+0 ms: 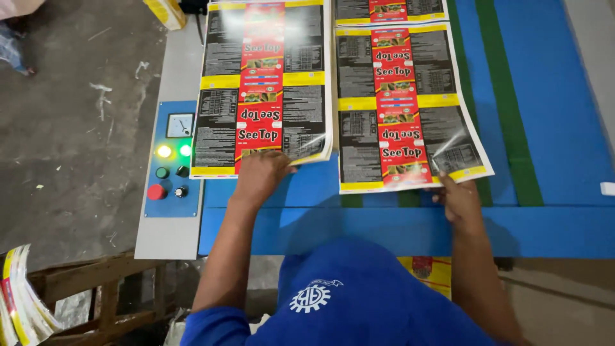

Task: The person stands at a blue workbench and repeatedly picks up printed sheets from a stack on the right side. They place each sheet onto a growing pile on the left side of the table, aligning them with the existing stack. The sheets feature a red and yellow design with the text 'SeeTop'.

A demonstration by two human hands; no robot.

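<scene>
left hand (261,174) pinching near edge of label sheet stack (262,83), corner lifted; right hand (459,200) fingers curled on single label sheet (400,106) edge, flat on blue table (551,128); control panel (172,160) left

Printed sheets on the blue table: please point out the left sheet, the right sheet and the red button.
Left sheet (262,90), head view, on its red middle strip.
Right sheet (400,115), head view, on its red middle strip.
Red button (155,191), head view, on its round top.
</scene>
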